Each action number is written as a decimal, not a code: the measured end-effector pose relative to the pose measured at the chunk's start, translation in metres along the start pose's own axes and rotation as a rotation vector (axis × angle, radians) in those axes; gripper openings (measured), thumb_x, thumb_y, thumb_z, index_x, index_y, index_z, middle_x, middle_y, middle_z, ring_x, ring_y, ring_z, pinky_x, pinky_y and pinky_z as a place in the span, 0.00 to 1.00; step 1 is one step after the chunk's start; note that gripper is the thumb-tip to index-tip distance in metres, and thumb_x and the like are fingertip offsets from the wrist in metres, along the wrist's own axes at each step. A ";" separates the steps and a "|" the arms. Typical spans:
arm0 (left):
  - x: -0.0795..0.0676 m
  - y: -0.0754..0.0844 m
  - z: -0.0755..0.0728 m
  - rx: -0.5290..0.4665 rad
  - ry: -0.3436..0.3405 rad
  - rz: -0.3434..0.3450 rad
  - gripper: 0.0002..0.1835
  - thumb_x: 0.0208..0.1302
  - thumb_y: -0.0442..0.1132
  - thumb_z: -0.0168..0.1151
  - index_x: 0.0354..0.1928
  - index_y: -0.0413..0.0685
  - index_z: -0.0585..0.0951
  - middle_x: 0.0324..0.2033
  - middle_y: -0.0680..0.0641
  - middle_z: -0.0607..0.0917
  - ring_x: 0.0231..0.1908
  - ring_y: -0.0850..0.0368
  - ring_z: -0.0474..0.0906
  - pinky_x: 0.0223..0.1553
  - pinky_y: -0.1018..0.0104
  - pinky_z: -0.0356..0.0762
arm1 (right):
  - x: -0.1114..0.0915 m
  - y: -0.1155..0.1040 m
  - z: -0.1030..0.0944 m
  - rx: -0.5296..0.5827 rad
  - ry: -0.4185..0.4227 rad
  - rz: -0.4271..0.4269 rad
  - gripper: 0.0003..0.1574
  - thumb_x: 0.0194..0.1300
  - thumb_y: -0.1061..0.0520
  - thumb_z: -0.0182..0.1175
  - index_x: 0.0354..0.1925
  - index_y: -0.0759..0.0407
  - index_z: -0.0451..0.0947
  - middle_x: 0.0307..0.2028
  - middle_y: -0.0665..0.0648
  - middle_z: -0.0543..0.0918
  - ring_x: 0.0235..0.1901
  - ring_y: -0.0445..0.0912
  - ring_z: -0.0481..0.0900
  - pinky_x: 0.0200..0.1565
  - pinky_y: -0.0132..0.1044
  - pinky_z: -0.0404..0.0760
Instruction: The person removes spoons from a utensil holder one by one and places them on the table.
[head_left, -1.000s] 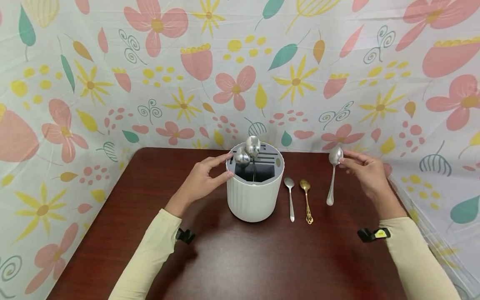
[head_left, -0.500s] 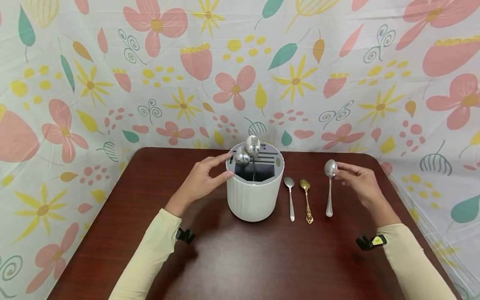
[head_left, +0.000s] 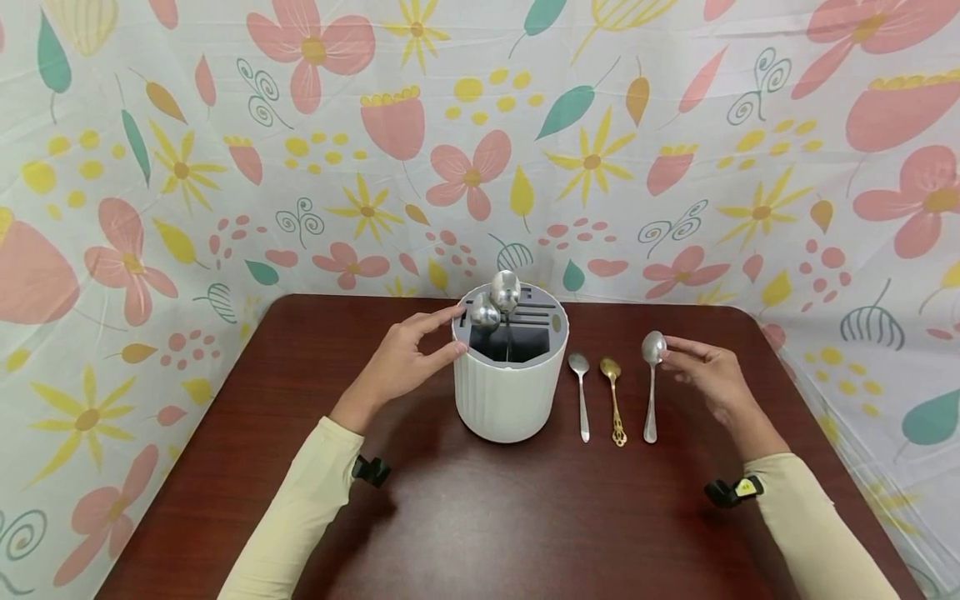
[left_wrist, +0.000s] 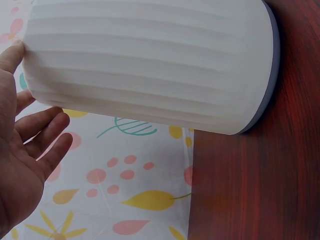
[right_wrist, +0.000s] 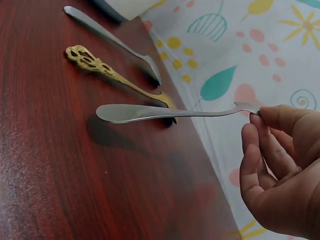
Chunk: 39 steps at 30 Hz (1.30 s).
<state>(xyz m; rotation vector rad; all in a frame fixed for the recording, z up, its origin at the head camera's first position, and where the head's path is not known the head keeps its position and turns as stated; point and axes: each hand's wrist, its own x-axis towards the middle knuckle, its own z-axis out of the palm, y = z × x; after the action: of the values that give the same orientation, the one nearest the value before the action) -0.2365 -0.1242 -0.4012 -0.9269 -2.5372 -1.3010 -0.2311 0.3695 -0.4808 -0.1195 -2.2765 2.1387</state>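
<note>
My right hand point(head_left: 708, 371) pinches a silver spoon point(head_left: 651, 400) by the edge of its bowl, between thumb and fingertips. In the right wrist view, that spoon point(right_wrist: 150, 113) hangs over the table with its shadow apart from it, handle pointing away from the hand. My left hand point(head_left: 405, 358) rests its thumb and fingertips on the rim of a white ribbed cutlery holder point(head_left: 506, 408) with a grey slotted top. Its fingers are spread and fairly straight. Two silver spoons point(head_left: 506, 292) stand in the holder, bowls up.
Between the holder and my right hand, a small silver spoon point(head_left: 582, 400) and a gold spoon with an ornate handle point(head_left: 617, 404) lie side by side on the dark wood table point(head_left: 480, 517). A floral-print sheet point(head_left: 480, 167) hangs behind the table.
My right hand has moved left and nearer to me with the silver spoon, bringing it beside the gold spoon. My left hand and the holder have stayed put.
</note>
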 end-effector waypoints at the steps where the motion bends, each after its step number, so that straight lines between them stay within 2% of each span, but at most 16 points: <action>1: 0.000 0.000 0.000 0.000 0.000 -0.001 0.30 0.71 0.55 0.65 0.73 0.66 0.73 0.67 0.58 0.77 0.67 0.55 0.71 0.63 0.44 0.73 | 0.000 0.001 0.000 0.001 -0.001 0.000 0.24 0.68 0.59 0.69 0.61 0.61 0.82 0.35 0.45 0.91 0.34 0.37 0.88 0.35 0.29 0.83; 7: 0.000 0.000 0.000 -0.003 -0.001 -0.012 0.30 0.71 0.55 0.65 0.73 0.66 0.73 0.68 0.58 0.76 0.67 0.56 0.71 0.64 0.45 0.73 | 0.000 0.004 0.001 0.011 -0.013 0.013 0.23 0.68 0.59 0.69 0.60 0.60 0.83 0.35 0.44 0.91 0.35 0.37 0.88 0.36 0.29 0.84; 14: 0.000 0.001 0.000 -0.007 -0.002 -0.008 0.30 0.71 0.55 0.65 0.73 0.67 0.73 0.67 0.58 0.77 0.67 0.56 0.71 0.63 0.45 0.73 | 0.002 0.010 0.000 -0.016 -0.046 0.004 0.27 0.71 0.60 0.66 0.66 0.60 0.78 0.38 0.42 0.90 0.38 0.36 0.87 0.38 0.29 0.83; 24: 0.000 0.000 0.000 -0.008 0.001 -0.008 0.30 0.71 0.55 0.65 0.73 0.67 0.73 0.68 0.58 0.77 0.67 0.56 0.71 0.64 0.45 0.73 | 0.007 0.022 -0.002 0.010 -0.077 0.010 0.30 0.70 0.60 0.66 0.68 0.61 0.75 0.39 0.43 0.90 0.38 0.35 0.86 0.39 0.28 0.83; 39: 0.000 0.000 0.001 -0.015 0.001 -0.001 0.30 0.71 0.53 0.65 0.73 0.65 0.73 0.68 0.58 0.77 0.68 0.56 0.70 0.65 0.46 0.72 | 0.016 0.035 0.001 -0.007 -0.148 0.027 0.34 0.71 0.61 0.65 0.70 0.71 0.68 0.41 0.45 0.88 0.39 0.38 0.86 0.41 0.30 0.84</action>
<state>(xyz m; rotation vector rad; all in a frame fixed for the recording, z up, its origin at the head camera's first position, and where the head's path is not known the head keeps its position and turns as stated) -0.2362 -0.1234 -0.4013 -0.9275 -2.5311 -1.3223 -0.2456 0.3720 -0.5163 0.0081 -2.3728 2.2238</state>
